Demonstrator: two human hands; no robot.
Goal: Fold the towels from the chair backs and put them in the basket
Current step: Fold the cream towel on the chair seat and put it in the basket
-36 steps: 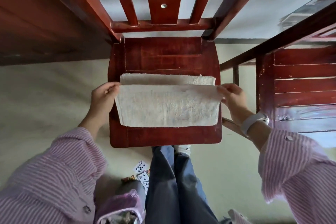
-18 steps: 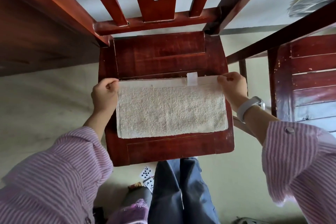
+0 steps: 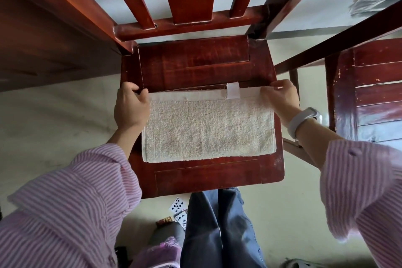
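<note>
Towel (image 3: 206, 130) now doubled flat on chair seat (image 3: 195, 65), left hand (image 3: 130, 109) and right hand (image 3: 280, 98) pinching far corners — next fold due.

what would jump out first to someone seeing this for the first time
A cream towel lies folded flat on the dark red wooden chair seat in the middle of the view. The left hand and right hand each pinch one of its far corners, with a white label showing at that edge. Below the seat, playing cards lie on the floor.
</note>
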